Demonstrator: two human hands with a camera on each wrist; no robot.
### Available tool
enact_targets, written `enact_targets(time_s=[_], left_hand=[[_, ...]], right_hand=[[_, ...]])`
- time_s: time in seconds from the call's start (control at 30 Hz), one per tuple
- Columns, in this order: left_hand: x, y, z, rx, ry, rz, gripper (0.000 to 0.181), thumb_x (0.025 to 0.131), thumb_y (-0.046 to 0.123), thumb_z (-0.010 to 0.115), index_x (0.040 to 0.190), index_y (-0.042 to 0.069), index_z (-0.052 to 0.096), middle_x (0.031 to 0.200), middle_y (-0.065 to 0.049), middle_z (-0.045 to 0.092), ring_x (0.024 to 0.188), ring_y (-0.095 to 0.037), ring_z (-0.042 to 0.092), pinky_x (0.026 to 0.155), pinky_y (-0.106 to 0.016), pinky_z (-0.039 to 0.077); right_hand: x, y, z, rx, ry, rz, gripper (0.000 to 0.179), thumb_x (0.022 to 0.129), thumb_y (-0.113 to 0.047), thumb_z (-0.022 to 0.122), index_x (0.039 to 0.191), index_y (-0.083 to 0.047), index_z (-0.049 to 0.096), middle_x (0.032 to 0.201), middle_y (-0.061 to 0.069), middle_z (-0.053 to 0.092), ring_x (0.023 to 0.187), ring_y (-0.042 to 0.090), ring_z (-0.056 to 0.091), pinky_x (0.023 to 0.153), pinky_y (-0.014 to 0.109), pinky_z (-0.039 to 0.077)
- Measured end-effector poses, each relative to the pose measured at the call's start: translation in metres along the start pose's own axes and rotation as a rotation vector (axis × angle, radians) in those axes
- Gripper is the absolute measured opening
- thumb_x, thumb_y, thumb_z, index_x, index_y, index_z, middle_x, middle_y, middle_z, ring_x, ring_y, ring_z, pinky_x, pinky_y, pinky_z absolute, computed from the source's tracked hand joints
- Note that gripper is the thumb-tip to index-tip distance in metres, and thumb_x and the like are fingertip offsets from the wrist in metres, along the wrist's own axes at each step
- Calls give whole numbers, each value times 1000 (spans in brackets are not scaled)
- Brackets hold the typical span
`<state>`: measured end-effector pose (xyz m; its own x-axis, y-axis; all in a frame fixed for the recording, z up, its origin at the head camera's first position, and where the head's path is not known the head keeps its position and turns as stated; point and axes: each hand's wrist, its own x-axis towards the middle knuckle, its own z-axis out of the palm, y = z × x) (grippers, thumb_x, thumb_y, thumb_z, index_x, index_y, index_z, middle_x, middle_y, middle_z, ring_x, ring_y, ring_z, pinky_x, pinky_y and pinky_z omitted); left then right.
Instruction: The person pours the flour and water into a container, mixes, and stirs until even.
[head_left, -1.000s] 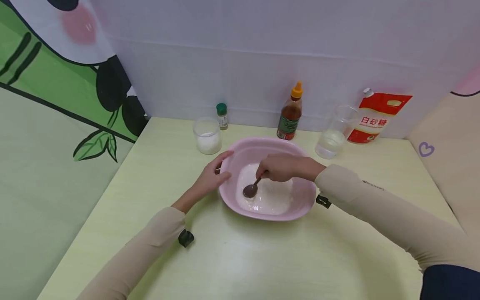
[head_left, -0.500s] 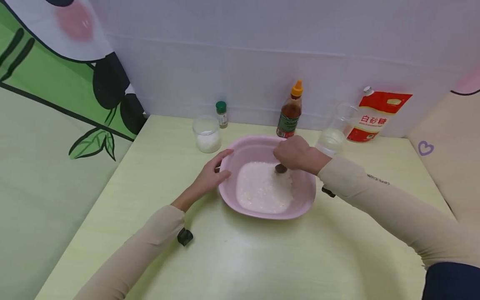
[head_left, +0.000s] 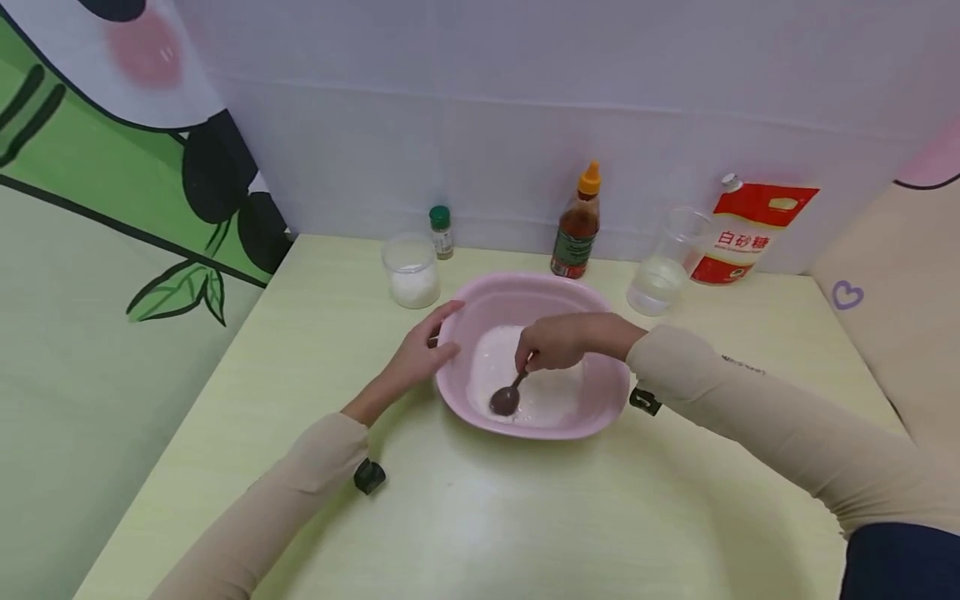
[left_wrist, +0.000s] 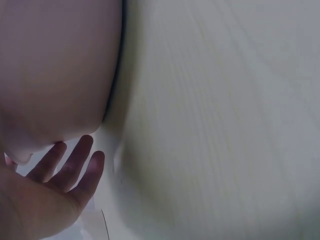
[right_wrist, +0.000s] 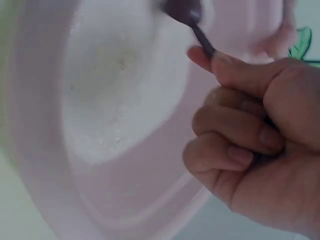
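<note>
A pink plastic basin (head_left: 532, 432) holds a pool of white liquid (head_left: 551, 396). My right hand (head_left: 558, 340) grips a dark spoon (head_left: 505, 401) by its handle, with the bowl of the spoon low over the left front of the liquid. In the right wrist view, the fingers (right_wrist: 225, 120) curl around the handle and the thumb presses on it. My left hand (head_left: 420, 354) holds the basin's left side, thumb at the rim. The left wrist view shows its other fingers (left_wrist: 75, 162) spread against the outer wall.
Behind the basin stand a glass of white granules (head_left: 412, 279), a small green-capped jar (head_left: 442, 233), a sauce bottle (head_left: 576, 237) with an orange tip, a glass of clear liquid (head_left: 660, 275) and a red-and-white sugar pouch (head_left: 742, 237). A wall borders the table's (head_left: 465, 525) back.
The spoon in my right hand swung to the basin's back right, then returned to its left front. My left hand stayed on the rim, and the basin kept its place.
</note>
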<state>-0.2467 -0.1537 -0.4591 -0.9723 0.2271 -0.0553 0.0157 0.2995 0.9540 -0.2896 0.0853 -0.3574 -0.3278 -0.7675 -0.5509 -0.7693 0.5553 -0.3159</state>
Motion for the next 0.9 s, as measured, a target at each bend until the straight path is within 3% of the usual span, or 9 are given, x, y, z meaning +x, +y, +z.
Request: enact_targets(time_s=[0.07,0.17,0.33,0.5,0.6,0.7,0.8,0.9], left_hand=[[1,-1,1,-5,-1,8,72,89,5,57,156,19,35,161,-19,31,131,-45,51,89,-42,60],[2,-2,2,-13,0,15,72,89,5,57,156,19,35,160,-20,32,131,-45,51,89,-42,60],[2,-2,2,-16,2,6,71,89,5,57,155,20,36,159,-19,34,130,-44,53,88,-42,60],[1,-1,2,-16,1,-7,71,90,5,57,155,22,36,158,-18,35,128,-43,54,85,-40,62],[0,0,2,-19,1,-12,71,89,5,57,155,22,36,158,-18,35,127,-43,54,84,-40,62],[0,-1,2,-21,4,-19,71,89,5,57,155,22,36,158,-19,35,128,-43,54,86,-40,61],[0,-1,2,-23,5,-21,71,90,5,57,155,22,36,159,-18,34,129,-43,53,87,-41,61],[0,0,2,-26,3,-16,71,89,5,57,155,22,36,159,-18,33,130,-43,53,88,-41,61]], right_hand=[[4,1,4,-46,90,-34,22,99,-9,57,110,-7,75,107,8,75,83,13,61,76,23,51],[7,2,6,-189,209,-1,21,98,-10,58,110,-10,75,100,7,75,80,18,64,74,29,54],[3,6,2,-412,308,190,16,95,-8,59,98,-14,73,88,4,71,75,18,60,65,35,54],[-5,7,1,-466,361,321,18,94,-13,62,77,-10,66,69,5,61,57,18,50,47,36,48],[-8,7,-2,-458,292,334,27,95,-24,65,72,-10,60,64,3,52,55,18,46,46,34,43],[-9,4,-9,-371,136,332,22,95,-22,64,76,-11,61,69,0,52,62,16,47,52,30,40],[-7,2,-13,-241,-28,250,11,94,-9,61,87,-9,70,80,1,64,71,13,51,60,24,42],[-2,1,-11,-121,-104,132,16,95,-7,60,98,-7,76,95,5,73,76,10,51,66,19,42]])
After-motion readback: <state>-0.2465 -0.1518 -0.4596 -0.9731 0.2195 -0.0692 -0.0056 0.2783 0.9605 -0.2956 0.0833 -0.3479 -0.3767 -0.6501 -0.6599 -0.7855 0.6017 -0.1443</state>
